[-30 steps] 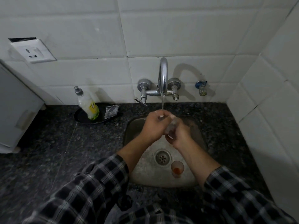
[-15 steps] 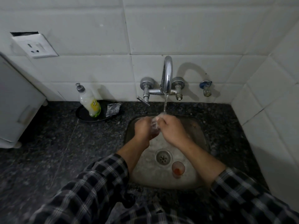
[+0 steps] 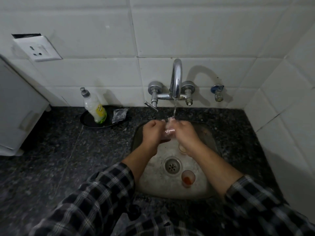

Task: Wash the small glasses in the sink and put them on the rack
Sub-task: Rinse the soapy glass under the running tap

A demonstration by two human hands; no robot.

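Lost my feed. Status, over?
Left hand and right hand grip glass under tap stream. Second glass, red dregs, upright in sink beside drain. Nothing in the way.

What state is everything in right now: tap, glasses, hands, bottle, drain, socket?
Tap: running.
Left hand: grips the held glass.
Right hand: grips the held glass too.
Held glass: under the stream.
Other glass: upright in the sink, red residue inside.
Bottle: upright on a dish.
Drain: unplugged.
Socket: nothing plugged in.

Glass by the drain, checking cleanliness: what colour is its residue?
Orange-red residue; head view.
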